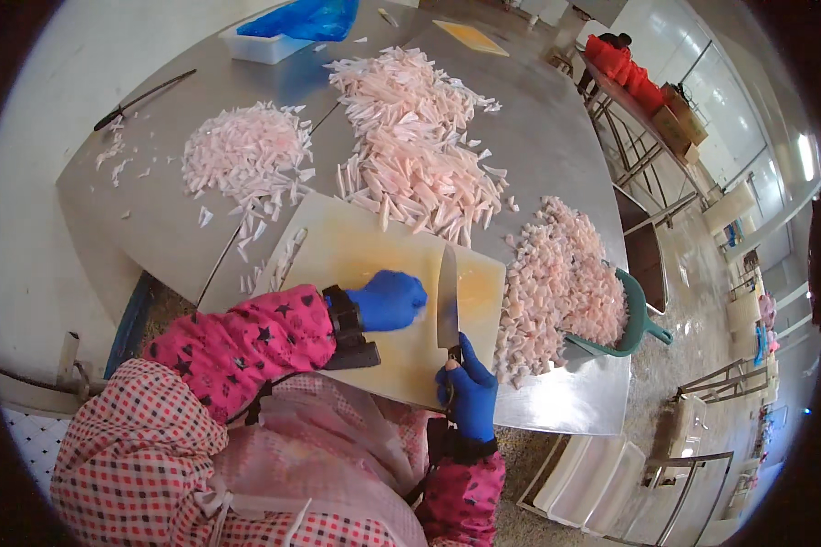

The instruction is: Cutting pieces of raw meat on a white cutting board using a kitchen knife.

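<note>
The right hand (470, 392), in a blue glove, has its fingers clenched around the handle of a kitchen knife (448, 301), blade pointing away. Just left of the blade, the left hand (389, 299) curls its fingers down onto the yellowish cutting board (356, 246); what it presses is hidden. To cut well, I think the fingertips should stay tucked back from the edge. Beyond the fingers lie pale pink strips (420, 155) in heaps, thin and glossy, and right of them cut pieces (561, 283) beside a green scoop (637, 319).

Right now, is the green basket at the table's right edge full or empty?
Full. The green basket is heaped above its rim with pale pink cut pieces, which spill onto the steel table beside it.
</note>
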### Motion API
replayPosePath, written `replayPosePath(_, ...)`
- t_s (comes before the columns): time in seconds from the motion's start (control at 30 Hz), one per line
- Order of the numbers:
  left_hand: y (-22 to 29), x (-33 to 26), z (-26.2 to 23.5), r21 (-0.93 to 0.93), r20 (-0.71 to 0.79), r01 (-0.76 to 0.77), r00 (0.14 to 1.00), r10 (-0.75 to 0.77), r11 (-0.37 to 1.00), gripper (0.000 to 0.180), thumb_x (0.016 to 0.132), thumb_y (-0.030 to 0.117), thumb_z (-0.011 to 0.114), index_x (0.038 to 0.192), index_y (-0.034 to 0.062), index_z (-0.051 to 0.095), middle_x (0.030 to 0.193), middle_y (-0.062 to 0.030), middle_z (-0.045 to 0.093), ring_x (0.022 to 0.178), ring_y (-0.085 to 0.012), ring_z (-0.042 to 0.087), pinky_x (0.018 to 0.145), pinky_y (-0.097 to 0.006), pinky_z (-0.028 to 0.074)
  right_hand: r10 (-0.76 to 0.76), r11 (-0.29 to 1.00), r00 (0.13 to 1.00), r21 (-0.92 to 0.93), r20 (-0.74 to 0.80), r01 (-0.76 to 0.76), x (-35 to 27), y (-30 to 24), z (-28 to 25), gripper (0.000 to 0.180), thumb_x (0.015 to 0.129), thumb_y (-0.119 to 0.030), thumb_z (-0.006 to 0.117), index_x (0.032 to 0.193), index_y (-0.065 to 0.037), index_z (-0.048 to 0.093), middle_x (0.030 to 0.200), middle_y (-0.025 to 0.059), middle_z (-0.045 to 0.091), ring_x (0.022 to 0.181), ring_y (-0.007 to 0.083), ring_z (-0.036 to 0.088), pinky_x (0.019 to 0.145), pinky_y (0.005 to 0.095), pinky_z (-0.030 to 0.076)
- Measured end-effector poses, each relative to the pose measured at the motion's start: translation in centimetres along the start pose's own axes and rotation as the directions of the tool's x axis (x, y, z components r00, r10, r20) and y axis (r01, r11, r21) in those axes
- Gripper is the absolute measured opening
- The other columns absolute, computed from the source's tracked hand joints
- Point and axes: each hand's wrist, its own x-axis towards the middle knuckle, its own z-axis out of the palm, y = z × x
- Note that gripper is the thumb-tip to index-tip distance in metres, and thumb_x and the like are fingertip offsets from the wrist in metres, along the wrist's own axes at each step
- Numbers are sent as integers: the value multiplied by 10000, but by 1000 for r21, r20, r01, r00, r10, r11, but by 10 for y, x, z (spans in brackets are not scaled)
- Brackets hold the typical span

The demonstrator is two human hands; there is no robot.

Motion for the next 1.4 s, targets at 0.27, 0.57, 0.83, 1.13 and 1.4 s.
replayPosePath(0.27,8,-16,7,-19,-186,4,982,-7,1000,107,703,164,542,731,82,604,725,-114,546,703,-315,544,619,-433,436,-22,986,1000,-165,-14,20,-8,5,-4,476,767,10,512,1236,-56,459,808,18,577,495,43,428,429,196,358)
replayPosePath(0.57,23,-31,18,30,-196,-6,980,11,1000,102,656,160,563,709,78,591,708,-113,534,675,-320,531,560,-443,429,-315,802,941,-496,122,332,-28,8,10,469,775,9,538,1233,-59,461,858,57,618,595,72,487,551,242,433)
replayPosePath(0.83,24,-32,17,23,-209,-47,977,50,999,123,630,115,553,732,72,606,711,-115,546,671,-307,535,572,-429,443,-332,482,900,-769,284,421,-33,-2,13,439,794,-52,561,1223,-47,464,696,167,559,567,209,535,560,299,425)
replayPosePath(1.13,28,-35,18,54,-155,-116,980,123,992,111,625,103,544,715,72,601,708,-113,560,695,-311,553,578,-432,452,-389,693,904,-590,177,414,7,25,10,479,781,-31,547,1248,-77,449,639,145,525,519,160,483,520,300,417)
replayPosePath(1.4,22,-39,28,35,-240,-28,970,35,999,73,636,140,557,674,78,567,636,-114,519,593,-326,523,525,-446,421,-355,552,890,-703,287,447,-39,16,11,449,801,-73,545,1241,-95,455,623,179,505,530,262,531,509,342,411)
